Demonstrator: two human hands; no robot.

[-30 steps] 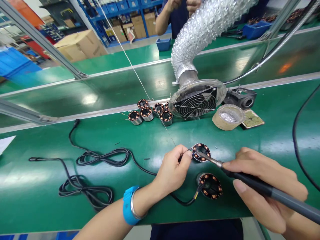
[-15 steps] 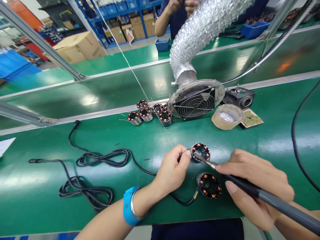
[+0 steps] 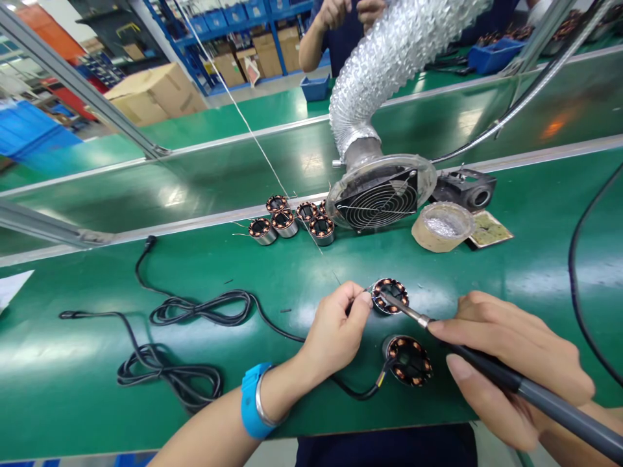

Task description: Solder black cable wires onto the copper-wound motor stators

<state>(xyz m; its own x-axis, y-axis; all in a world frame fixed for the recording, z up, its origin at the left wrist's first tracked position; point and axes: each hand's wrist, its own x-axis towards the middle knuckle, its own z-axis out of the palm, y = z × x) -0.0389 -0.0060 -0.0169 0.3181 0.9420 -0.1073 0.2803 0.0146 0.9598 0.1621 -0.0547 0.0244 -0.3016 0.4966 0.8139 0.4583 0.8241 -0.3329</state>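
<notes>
My left hand (image 3: 341, 327) is closed in a pinch on the wire end of a black cable (image 3: 280, 333), at the left rim of a copper-wound motor stator (image 3: 403, 292). The fingers hide most of the pinched part. My right hand (image 3: 520, 357) grips a soldering iron (image 3: 494, 371) by its dark handle, from the right. Its tip points down-left over the stator's left side, close to the wire; whether they touch is too fine to tell. Nearer to me lies a second stator (image 3: 424, 363), with a black cable and coloured leads joined to it.
Several stators (image 3: 284, 224) stand along the back edge, left of a round fume extractor fan (image 3: 377, 201) with a foil duct. Right of it are a tub of silvery solder (image 3: 442, 228) and a sponge tray (image 3: 489, 230). A coiled cable (image 3: 165, 373) lies left. Someone's hands show across the bench.
My right hand and the soldering iron have shifted slightly right, and the tip sits a little higher over the stator. My left hand has stayed almost still.
</notes>
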